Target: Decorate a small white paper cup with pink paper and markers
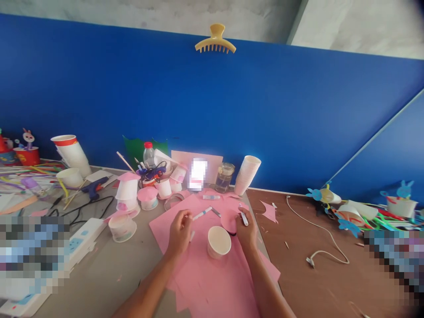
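My left hand (181, 227) is closed over the pink paper, fingertips pinched; whatever is between them is too small to make out. A white pen with a blue band (202, 213) lies at those fingertips, and I cannot tell whether they touch it. Between my hands stands a white paper cup (219, 243), upright, its inside showing. My right hand (247, 227) is closed around a small white object with a dark end (244, 218). Beside its fingers are a rounded pink paper piece (228, 219) and a black curved edge. Pink paper sheets (225, 282) spread under both hands.
A tilted cup stack (247, 174), a glass jar (225, 177) and a lit phone (198, 174) stand behind. Pink-and-white cup pieces (127, 191) and a glue gun (96, 187) are left, near a power strip (79, 247). A white cable (326, 229) lies right.
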Tool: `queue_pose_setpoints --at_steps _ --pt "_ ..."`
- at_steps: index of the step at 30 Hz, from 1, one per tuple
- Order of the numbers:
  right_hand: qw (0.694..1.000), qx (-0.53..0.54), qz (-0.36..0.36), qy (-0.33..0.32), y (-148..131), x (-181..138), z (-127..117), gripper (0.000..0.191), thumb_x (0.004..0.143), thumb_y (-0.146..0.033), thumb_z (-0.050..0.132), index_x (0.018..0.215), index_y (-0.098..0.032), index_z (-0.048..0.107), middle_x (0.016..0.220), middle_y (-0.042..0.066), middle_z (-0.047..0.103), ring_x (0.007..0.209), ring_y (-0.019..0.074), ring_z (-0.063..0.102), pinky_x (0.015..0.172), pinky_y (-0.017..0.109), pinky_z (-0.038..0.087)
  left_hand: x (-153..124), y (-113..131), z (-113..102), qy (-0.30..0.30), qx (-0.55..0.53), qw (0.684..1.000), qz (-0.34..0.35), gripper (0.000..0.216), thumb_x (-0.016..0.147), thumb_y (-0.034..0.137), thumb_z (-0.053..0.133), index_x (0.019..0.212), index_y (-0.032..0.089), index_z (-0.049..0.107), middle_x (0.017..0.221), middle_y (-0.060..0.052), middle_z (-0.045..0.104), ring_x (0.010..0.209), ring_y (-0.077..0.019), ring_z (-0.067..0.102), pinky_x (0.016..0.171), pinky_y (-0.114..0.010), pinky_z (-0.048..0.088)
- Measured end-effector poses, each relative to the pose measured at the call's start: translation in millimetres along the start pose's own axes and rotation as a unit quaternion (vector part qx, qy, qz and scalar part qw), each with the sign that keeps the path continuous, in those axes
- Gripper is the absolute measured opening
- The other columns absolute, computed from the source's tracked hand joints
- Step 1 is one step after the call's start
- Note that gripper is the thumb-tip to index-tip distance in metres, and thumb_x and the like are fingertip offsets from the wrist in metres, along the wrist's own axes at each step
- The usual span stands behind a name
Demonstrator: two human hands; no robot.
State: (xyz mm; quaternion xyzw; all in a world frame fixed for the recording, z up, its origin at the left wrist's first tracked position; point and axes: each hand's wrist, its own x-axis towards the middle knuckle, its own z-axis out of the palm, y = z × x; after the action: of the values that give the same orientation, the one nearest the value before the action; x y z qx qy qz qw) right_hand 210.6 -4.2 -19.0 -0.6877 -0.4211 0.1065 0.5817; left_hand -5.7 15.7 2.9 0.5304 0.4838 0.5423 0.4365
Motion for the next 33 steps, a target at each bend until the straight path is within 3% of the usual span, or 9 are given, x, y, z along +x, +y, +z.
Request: queue_pose_setpoints --at_steps 5,9,14,20,25,30,33 --pt "0.999 0.022 0.025 -0.021 3.0 -0.5 2.2 0.039 0.073 -0.039 0.052 0.102 -0.017 0.065 0.104 0.013 0.069 0.095 0.0269 0.063 0.083 0.040 0.047 15.4 -2.5 -14.6 0.082 0.036 0.995 0.034 0.024 0.080 0.042 0.056 0.089 0.021 0.062 0.091 -0.006 0.064 0.088 -0.0230 0.057 0.078 -0.032 0.042" --pt "1.000 0.008 0.007 -0.028 1.9 -1.6 3.0 0.038 0.073 -0.038 0.050 0.100 -0.016 0.065 0.102 0.014 0.070 0.092 0.0276 0.063 0.081 0.041 0.047 19.1 -5.7 -17.5 0.087 0.048 0.994 0.047 0.021 0.080 0.039 0.056 0.087 0.021 0.062 0.091 -0.007 0.065 0.091 -0.0238 0.058 0.079 -0.033 0.043" --pt "0.999 -0.002 -0.010 -0.034 1.9 -4.2 3.8 0.036 0.073 -0.037 0.051 0.100 -0.018 0.066 0.099 0.012 0.071 0.086 0.0263 0.065 0.076 0.039 0.049 16.6 -7.1 -13.0 -0.002 0.186 0.974 0.132 0.020 0.087 0.030 0.044 0.081 0.021 0.061 0.082 -0.005 0.066 0.081 -0.0209 0.059 0.072 -0.032 0.043" --pt "0.999 -0.007 -0.025 -0.044 2.2 -6.2 5.3 0.035 0.075 -0.037 0.049 0.100 -0.018 0.066 0.097 0.011 0.072 0.084 0.0251 0.067 0.075 0.036 0.051 0.7 -5.6 -3.1 -0.172 0.400 0.872 0.222 0.024 0.088 0.017 0.039 0.088 0.022 0.062 0.083 -0.004 0.067 0.080 -0.0191 0.060 0.090 -0.042 0.034" --pt "0.998 -0.016 -0.045 -0.050 4.4 -6.6 6.5 0.034 0.077 -0.035 0.049 0.102 -0.018 0.065 0.099 0.011 0.072 0.087 0.0248 0.067 0.077 0.037 0.052 -6.7 -5.2 -1.0 -0.225 0.509 0.805 0.208 0.021 0.083 0.016 0.046 0.098 0.020 0.059 0.093 -0.008 0.064 0.090 -0.0243 0.058 0.091 -0.045 0.031" --pt "0.996 -0.022 -0.054 -0.064 3.5 -9.9 8.5 0.031 0.079 -0.032 0.049 0.102 -0.019 0.064 0.101 0.010 0.071 0.088 0.0242 0.067 0.078 0.036 0.052 -8.3 -1.8 -3.2 -0.246 0.530 0.791 0.180 0.029 0.080 0.006 0.040 0.097 0.019 0.058 0.090 -0.009 0.062 0.081 -0.0238 0.059 0.081 -0.042 0.034" --pt "0.995 -0.034 -0.048 -0.084 2.6 -11.6 9.7 0.030 0.081 -0.032 0.048 0.103 -0.020 0.063 0.104 0.010 0.070 0.092 0.0247 0.066 0.080 0.037 0.051 -7.3 -5.3 -3.2 -0.246 0.494 0.816 0.169 0.039 0.077 -0.002 0.034 0.098 0.020 0.059 0.088 -0.008 0.062 0.076 -0.0212 0.059 0.081 -0.042 0.035"
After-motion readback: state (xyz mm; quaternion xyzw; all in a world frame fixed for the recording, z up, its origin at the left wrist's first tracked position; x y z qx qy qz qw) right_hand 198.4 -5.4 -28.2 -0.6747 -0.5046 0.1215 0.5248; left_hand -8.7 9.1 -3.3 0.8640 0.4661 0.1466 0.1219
